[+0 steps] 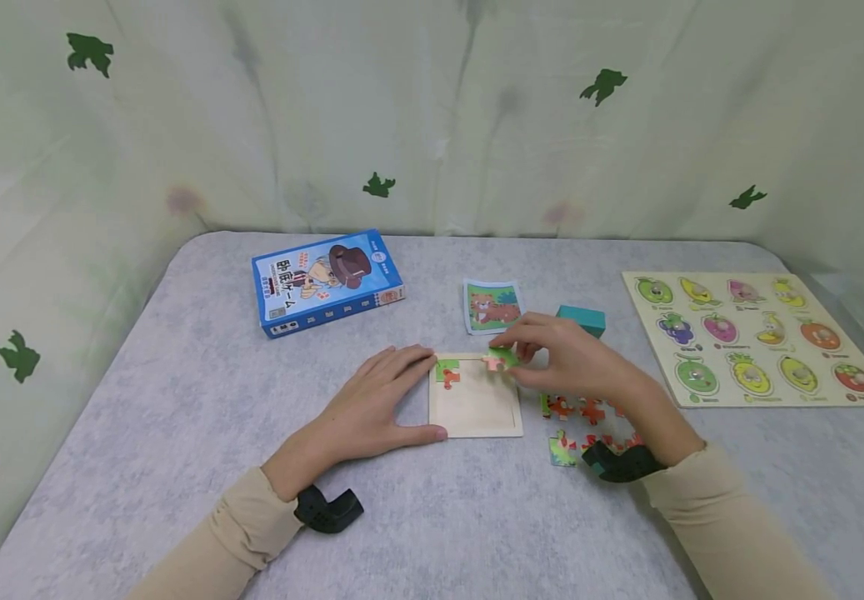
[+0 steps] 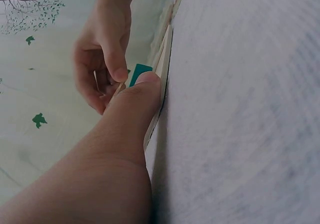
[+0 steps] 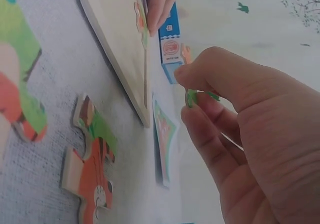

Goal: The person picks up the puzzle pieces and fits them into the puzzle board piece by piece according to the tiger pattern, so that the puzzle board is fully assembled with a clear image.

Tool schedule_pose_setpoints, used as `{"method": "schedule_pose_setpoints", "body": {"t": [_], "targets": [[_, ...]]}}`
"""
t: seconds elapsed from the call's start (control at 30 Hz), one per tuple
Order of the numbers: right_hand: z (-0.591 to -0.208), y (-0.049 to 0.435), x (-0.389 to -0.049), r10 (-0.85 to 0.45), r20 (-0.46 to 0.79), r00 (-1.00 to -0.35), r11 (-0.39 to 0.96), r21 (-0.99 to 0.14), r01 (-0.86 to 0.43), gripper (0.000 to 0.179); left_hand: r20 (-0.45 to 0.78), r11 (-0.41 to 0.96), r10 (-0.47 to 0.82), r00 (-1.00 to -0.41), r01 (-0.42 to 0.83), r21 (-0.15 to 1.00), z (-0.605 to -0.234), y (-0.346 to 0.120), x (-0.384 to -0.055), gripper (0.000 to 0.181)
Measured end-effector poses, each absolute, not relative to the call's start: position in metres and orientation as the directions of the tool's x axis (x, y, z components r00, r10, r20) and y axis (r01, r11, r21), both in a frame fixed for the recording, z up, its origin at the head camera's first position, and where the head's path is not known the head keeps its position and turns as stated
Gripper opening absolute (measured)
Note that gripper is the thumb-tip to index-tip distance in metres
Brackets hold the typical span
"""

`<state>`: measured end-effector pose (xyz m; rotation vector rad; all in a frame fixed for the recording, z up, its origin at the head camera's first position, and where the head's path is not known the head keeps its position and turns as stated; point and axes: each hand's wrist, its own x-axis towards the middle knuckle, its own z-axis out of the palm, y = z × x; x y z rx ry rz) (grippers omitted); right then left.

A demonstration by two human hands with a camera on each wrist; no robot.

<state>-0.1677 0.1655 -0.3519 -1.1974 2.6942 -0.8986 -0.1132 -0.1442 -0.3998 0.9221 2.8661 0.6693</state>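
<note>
A pale wooden puzzle tray [image 1: 480,412] lies at the middle of the table, with a small green and orange section of puzzle [image 1: 446,372] in its upper left corner. My left hand [image 1: 375,408] rests at the tray's left side, fingertips at the top left corner and thumb at the lower left edge. Above the tray's upper right corner, my right hand [image 1: 577,358] pinches a green and orange puzzle piece [image 1: 501,358] between thumb and fingers. Loose puzzle pieces [image 1: 562,448] lie right of the tray, partly hidden under the right forearm; the right wrist view shows some [image 3: 92,179] close up.
Behind the tray lies a bear picture card [image 1: 493,307], with a teal block [image 1: 583,320] to its right. A blue game box [image 1: 327,282] is at the back left. A fruit puzzle board [image 1: 757,342] covers the right side. A patterned curtain [image 1: 439,117] hangs behind the table.
</note>
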Motion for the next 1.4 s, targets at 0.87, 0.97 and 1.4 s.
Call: {"method": "schedule_pose_setpoints", "body": {"t": [0.87, 0.97, 1.4], "targets": [[-0.365, 0.142, -0.164, -0.706, 0.194, -0.681, 0.517, -0.515, -0.683, 0.029, 0.110, 0.711, 0.580, -0.807, 0.567, 0.416, -0.398, -0.143, -0.113, 0.098], [-0.366, 0.140, -0.163, -0.704, 0.190, -0.684, 0.522, -0.516, -0.680, 0.029, 0.102, 0.714, 0.579, -0.809, 0.563, 0.416, -0.399, -0.143, -0.114, 0.099], [-0.374, 0.136, -0.163, -0.707, 0.182, -0.683, 0.525, -0.512, -0.680, 0.025, 0.085, 0.722, 0.578, -0.812, 0.557, 0.411, -0.400, -0.144, -0.115, 0.098]]}}
